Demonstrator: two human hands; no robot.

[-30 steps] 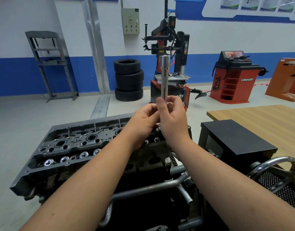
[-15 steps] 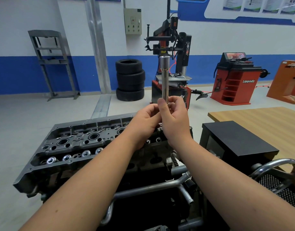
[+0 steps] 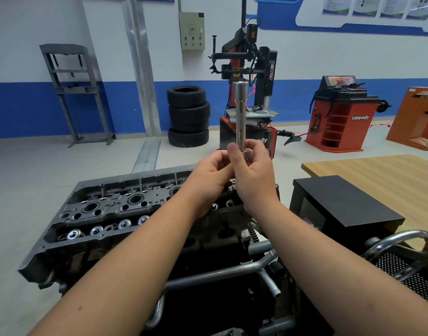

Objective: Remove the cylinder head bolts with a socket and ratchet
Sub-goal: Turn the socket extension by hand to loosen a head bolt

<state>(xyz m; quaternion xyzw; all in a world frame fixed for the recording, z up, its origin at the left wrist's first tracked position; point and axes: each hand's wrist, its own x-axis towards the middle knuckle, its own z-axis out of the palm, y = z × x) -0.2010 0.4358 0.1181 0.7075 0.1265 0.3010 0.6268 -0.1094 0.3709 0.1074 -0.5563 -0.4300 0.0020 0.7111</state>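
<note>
Pale grey workshop floor [image 3: 26, 190], stack of black tyres [image 3: 188, 116] standing on it near the wall, grey steel frame [image 3: 73, 93] to their left, red Lanpody machine [image 3: 341, 115] to the right, wooden bench [image 3: 382, 175] at right, black box [image 3: 346, 202] just beside its near edge

A long silver socket extension [image 3: 239, 112] stands upright, its wider socket end at 12 o'clock and its lower end pinched between both hands. At 7 o'clock from it lies the grey cylinder head [image 3: 106, 209], open-topped, with round bores and shiny valve springs showing.
</note>
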